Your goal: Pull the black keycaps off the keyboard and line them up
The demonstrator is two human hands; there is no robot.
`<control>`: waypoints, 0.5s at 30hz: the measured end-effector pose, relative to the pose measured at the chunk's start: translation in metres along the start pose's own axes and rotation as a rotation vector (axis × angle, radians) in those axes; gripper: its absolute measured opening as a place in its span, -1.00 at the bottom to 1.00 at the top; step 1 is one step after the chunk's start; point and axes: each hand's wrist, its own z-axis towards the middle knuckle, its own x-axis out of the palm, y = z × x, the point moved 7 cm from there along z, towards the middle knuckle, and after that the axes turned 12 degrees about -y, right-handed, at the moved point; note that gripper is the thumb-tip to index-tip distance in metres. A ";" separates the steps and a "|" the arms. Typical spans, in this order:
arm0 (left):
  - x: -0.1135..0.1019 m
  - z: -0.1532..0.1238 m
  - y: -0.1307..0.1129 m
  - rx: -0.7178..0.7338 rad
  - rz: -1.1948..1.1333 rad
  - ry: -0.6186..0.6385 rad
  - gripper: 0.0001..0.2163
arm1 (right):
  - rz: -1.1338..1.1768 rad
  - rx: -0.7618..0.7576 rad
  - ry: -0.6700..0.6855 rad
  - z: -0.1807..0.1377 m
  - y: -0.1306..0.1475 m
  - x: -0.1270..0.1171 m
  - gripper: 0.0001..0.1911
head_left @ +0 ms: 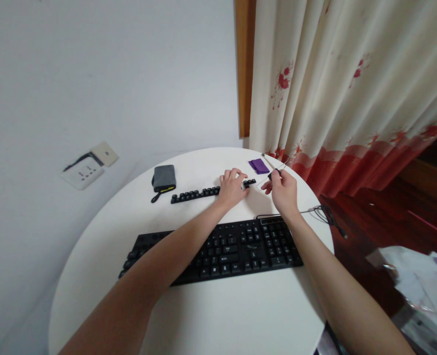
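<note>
A plain pale wall filled the far left, and a cream curtain with red flowers and a red lower band hung at the far right. Between and below them stood a round-edged white table. A black keyboard lay across its middle, slightly aslant, and the person's two bare forearms reached over it from the near side. Beyond the keyboard, the left hand rested over the right part of a row of black keys, its fingers bent and spread a little; whether they pinched a key could not be told. The right hand was raised just to the right of that row, thumb and finger pinching a small dark piece, its other fingers loosely curled. A grey pouch with yellow trim lay at the far left of the table, near the row's left end. A folded purple cloth lay beyond the right hand, and a black cable was bunched at the table's right edge. Near the cloth was a slim pale stick with a dark tip; whether the right hand touched it was unclear
</note>
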 end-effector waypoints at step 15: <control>-0.005 0.003 -0.004 0.024 -0.075 0.018 -0.70 | -0.071 -0.108 0.433 -0.014 0.015 0.017 -0.68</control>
